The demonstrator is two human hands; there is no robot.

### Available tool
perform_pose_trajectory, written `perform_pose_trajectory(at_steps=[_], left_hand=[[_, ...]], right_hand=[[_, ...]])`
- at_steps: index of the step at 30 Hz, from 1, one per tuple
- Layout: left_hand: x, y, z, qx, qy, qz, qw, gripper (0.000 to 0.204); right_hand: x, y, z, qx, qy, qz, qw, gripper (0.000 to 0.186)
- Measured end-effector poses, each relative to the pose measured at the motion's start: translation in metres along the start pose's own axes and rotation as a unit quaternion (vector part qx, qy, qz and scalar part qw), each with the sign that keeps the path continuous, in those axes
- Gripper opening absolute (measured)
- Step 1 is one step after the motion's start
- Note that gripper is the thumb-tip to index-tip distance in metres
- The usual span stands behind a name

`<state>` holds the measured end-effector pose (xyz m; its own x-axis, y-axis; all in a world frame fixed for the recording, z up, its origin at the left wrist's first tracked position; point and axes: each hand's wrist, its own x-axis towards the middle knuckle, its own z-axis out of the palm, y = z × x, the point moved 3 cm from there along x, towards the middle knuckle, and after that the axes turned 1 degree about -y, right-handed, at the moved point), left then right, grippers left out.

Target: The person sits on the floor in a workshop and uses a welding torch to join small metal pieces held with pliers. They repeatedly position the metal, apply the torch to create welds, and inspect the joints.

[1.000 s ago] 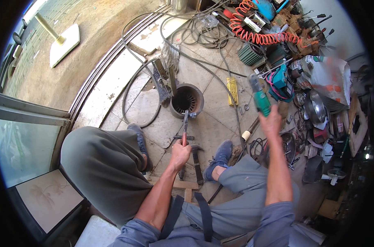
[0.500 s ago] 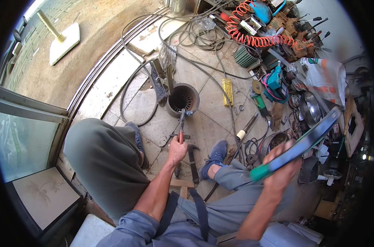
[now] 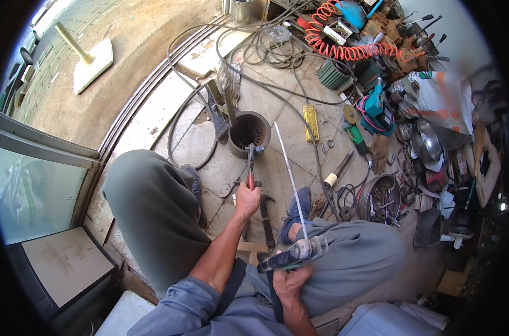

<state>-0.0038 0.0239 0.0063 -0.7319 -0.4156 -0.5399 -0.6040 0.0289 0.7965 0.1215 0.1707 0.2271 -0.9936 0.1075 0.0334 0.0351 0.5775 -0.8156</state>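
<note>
My left hand (image 3: 247, 199) is closed on red-handled pliers (image 3: 251, 175), whose jaws meet a small metal piece at the rim of an upright, dark metal cylinder (image 3: 235, 147). Low between my legs, my right hand (image 3: 288, 284) grips what looks like a green-and-black hacksaw (image 3: 288, 257), seen nearly end-on, with a long pale strip reaching forward toward the cylinder's right side. Beneath it lies a dark-handled hammer (image 3: 266, 218); a grooved dark metal piece (image 3: 218, 112) stands behind the cylinder.
Cables, a yellow power strip (image 3: 310, 122), an angle grinder (image 3: 355, 131), a pipe (image 3: 338, 168) and a bowl of scrap (image 3: 379, 196) lie on the tiles. Tools, a motor (image 3: 334, 75) and an orange coiled hose (image 3: 366, 54) crowd the right. A glass door (image 3: 41, 179) stands left, by the threshold.
My right hand has come down and leftward from the clutter at the right, swinging the saw round to point forward. My left hand keeps its grip on the pliers at the cylinder.
</note>
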Motion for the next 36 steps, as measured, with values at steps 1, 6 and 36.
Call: perform_pose_trajectory(at_steps=[1, 6, 36], left_hand=[[0.0, 0.003, -0.001, 0.008, 0.0, -0.006, 1.0, 0.033], [-0.019, 0.029, -0.005, -0.028, -0.032, -0.063, 0.997, 0.038], [-0.075, 0.051, -0.07, -0.33, -0.22, -0.248, 0.884, 0.009]], right_hand=[[0.001, 0.009, 0.003, 0.005, -0.011, 0.02, 1.0, 0.023], [0.019, -0.006, 0.006, 0.022, 0.054, 0.011, 0.998, 0.03], [0.055, 0.019, 0.026, 0.177, 0.073, 0.085, 0.978, 0.018]])
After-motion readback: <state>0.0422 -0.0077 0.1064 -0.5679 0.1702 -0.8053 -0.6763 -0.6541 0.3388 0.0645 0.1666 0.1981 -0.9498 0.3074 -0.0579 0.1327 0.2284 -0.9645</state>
